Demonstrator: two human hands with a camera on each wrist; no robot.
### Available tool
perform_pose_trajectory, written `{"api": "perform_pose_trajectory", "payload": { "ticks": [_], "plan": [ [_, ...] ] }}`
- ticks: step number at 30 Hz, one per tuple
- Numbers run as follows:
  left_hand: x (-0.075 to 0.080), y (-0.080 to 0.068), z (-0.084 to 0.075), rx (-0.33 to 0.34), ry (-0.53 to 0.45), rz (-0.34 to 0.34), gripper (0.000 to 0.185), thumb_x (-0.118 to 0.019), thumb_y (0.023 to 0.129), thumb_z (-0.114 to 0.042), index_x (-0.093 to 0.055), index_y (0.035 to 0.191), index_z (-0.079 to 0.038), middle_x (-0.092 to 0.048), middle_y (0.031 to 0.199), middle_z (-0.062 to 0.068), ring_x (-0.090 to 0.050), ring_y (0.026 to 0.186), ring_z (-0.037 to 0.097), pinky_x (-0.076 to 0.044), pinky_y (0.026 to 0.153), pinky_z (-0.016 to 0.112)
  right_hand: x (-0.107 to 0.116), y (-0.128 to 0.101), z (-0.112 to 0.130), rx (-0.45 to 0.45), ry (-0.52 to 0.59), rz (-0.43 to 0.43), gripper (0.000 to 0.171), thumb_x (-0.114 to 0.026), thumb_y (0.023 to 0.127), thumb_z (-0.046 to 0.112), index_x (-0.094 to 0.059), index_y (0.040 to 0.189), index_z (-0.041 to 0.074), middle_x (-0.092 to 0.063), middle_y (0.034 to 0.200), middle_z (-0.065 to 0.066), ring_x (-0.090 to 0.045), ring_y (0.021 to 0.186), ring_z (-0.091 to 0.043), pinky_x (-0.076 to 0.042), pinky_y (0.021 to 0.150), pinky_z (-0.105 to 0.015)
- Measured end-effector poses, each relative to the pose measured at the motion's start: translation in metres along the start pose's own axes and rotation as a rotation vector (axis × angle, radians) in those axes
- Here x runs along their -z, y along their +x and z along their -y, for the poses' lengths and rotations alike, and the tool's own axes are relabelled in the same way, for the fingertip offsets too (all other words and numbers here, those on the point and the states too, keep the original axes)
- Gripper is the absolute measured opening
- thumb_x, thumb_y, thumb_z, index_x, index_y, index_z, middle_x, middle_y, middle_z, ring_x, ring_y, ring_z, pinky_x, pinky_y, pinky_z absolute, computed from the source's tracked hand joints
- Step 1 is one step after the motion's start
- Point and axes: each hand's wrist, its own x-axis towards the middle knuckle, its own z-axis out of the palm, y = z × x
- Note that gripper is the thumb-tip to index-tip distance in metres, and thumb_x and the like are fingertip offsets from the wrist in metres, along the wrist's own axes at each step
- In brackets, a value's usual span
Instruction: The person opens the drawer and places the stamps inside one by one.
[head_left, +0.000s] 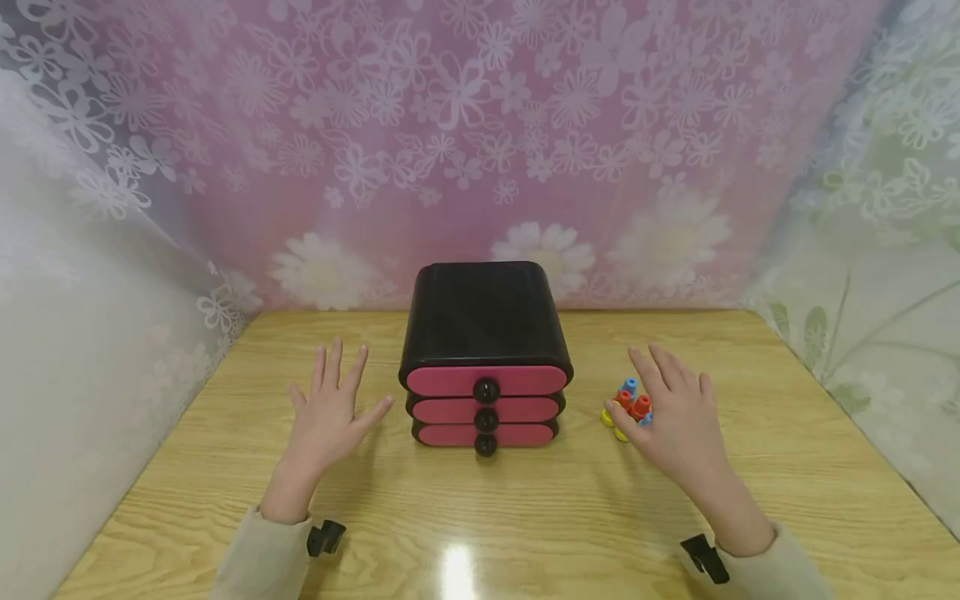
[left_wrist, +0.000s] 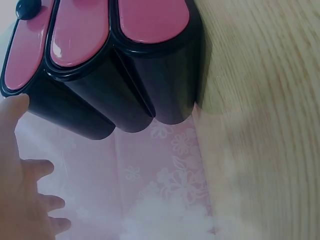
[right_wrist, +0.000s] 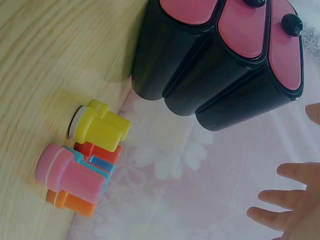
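A black drawer box (head_left: 483, 312) with three pink drawer fronts (head_left: 450, 381) and round black knobs (head_left: 486, 391) stands mid-table, every drawer closed. Left of it, my left hand (head_left: 326, 429) hovers with fingers spread, holding nothing. On the other side, my right hand (head_left: 678, 429) is held above the table, fingers extended and nothing gripped. Beside and partly behind the right thumb is a cluster of small plastic pieces (head_left: 624, 400), each with a wide base and narrower top. In the right wrist view, yellow (right_wrist: 97, 127), pink (right_wrist: 75, 175) and orange (right_wrist: 75, 202) ones stand close together, apart from the hand.
The wood-grain table (head_left: 450, 508) carries the box and the pieces. A pink flowered cloth (head_left: 450, 150) hangs behind it, with pale flowered cloth (head_left: 97, 333) at the left side and more (head_left: 877, 333) at the right. Dark wrist mounts (head_left: 326, 538) sit on both sleeves.
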Motion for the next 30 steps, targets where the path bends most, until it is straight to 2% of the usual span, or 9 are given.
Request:
{"api": "perform_pose_trajectory", "payload": {
  "ticks": [3, 8, 12, 21, 26, 30],
  "plan": [
    [-0.0006, 0.0010, 0.0000, -0.011, 0.001, -0.037, 0.076, -0.043, 0.082, -0.057, -0.022, 0.142, -0.014, -0.002, 0.146, 0.015, 0.002, 0.132, 0.033, -0.005, 0.085, 0.072, -0.0006, 0.0015, -0.0011, 0.037, 0.022, -0.073, 0.064, -0.058, 0.076, 0.045, -0.048, 0.123, 0.003, -0.045, 0.123, -0.024, -0.040, 0.109, -0.043, -0.022, 0.087, -0.065],
    [0.0005, 0.0020, -0.0012, -0.040, -0.014, -0.092, 0.072, -0.048, 0.082, -0.052, -0.029, 0.139, -0.011, -0.009, 0.146, 0.015, -0.006, 0.131, 0.034, -0.008, 0.087, 0.071, -0.0020, 0.0032, -0.0028, 0.064, 0.039, -0.113, 0.066, -0.049, 0.079, 0.053, -0.052, 0.120, 0.001, -0.048, 0.120, -0.024, -0.043, 0.106, -0.041, -0.026, 0.084, -0.063],
    [0.0027, 0.0015, -0.0019, -0.089, -0.026, -0.124, 0.069, -0.052, 0.082, -0.048, -0.034, 0.137, -0.010, -0.015, 0.144, 0.016, -0.010, 0.131, 0.034, -0.012, 0.089, 0.068, -0.0029, 0.0043, -0.0037, 0.074, 0.050, -0.133, 0.060, -0.057, 0.076, 0.044, -0.054, 0.117, 0.000, -0.049, 0.118, -0.024, -0.045, 0.104, -0.041, -0.027, 0.084, -0.061],
    [0.0026, -0.0012, -0.0006, -0.156, -0.060, -0.145, 0.064, -0.056, 0.082, -0.042, -0.040, 0.133, -0.006, -0.024, 0.140, 0.019, -0.019, 0.128, 0.035, -0.020, 0.090, 0.064, -0.0036, 0.0038, -0.0019, 0.081, 0.084, -0.146, 0.054, -0.065, 0.069, 0.032, -0.057, 0.112, -0.001, -0.052, 0.114, -0.024, -0.046, 0.102, -0.040, -0.028, 0.083, -0.059],
    [0.0003, -0.0013, 0.0024, -0.201, -0.116, -0.173, 0.058, -0.059, 0.081, -0.034, -0.047, 0.126, -0.001, -0.036, 0.133, 0.022, -0.035, 0.118, 0.039, -0.029, 0.090, 0.056, -0.0053, 0.0026, -0.0024, 0.098, 0.107, -0.181, 0.054, -0.059, 0.075, 0.041, -0.060, 0.107, -0.002, -0.055, 0.108, -0.023, -0.048, 0.097, -0.041, -0.031, 0.080, -0.059],
    [-0.0018, -0.0032, 0.0042, -0.220, -0.116, -0.197, 0.048, -0.059, 0.081, -0.033, -0.056, 0.115, 0.000, -0.053, 0.117, 0.019, -0.052, 0.102, 0.035, -0.042, 0.080, 0.049, -0.0064, 0.0015, -0.0022, 0.110, 0.116, -0.211, 0.050, -0.058, 0.075, 0.039, -0.062, 0.101, -0.004, -0.058, 0.101, -0.020, -0.051, 0.092, -0.039, -0.034, 0.076, -0.057]
  ]
}}
